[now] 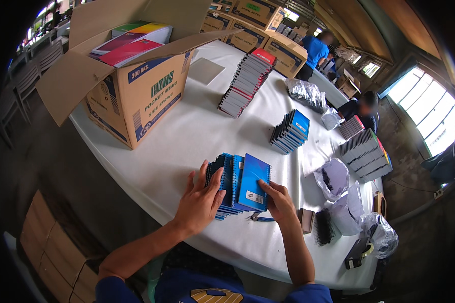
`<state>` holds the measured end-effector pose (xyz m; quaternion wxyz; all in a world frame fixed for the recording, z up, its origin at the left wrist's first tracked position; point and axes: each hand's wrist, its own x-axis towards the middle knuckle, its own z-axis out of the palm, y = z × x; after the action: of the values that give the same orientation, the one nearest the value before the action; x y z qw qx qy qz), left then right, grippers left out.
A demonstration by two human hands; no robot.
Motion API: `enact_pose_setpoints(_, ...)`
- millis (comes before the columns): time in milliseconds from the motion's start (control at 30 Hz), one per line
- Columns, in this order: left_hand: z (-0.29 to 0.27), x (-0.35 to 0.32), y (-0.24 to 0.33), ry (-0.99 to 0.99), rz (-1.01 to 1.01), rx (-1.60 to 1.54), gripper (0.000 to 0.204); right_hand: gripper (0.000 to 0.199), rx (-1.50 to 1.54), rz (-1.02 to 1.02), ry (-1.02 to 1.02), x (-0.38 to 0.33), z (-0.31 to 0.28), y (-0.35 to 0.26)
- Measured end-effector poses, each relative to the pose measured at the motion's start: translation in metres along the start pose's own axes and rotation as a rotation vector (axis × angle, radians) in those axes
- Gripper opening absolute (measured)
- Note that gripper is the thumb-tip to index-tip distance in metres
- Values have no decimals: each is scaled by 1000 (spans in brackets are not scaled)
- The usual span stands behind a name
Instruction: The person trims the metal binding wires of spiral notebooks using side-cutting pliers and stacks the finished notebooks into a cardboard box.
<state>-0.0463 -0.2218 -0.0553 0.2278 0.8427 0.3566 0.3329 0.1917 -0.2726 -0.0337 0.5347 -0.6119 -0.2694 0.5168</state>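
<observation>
A stack of blue spiral notebooks lies on the table right before me. My left hand rests along its left side, fingers spread and touching the spiral edges. On the right, my right hand grips one blue spiral notebook by its lower right edge, thumb on the cover. That notebook sits tilted over the stack, its coil along the right side and a white label near the bottom. Pliers with blue handles lie just below, partly hidden by my right hand. Another blue notebook stack stands farther back.
An open carton of colourful notebooks stands at the left. A leaning red-topped notebook stack, closed cartons and a tall notebook pile lie beyond. Wrapped bundles and black coils line the right. Two people work in the background.
</observation>
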Motion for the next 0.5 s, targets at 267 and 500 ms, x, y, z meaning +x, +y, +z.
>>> enact_pose_setpoints(267,-6,13,26,-95,176,-497,60,48,250,-12,-116,0,-8,22)
enact_pose_setpoints(500,6,21,42,-102,-121,-1101,83,38,425,-126,-248,-5,-8,47)
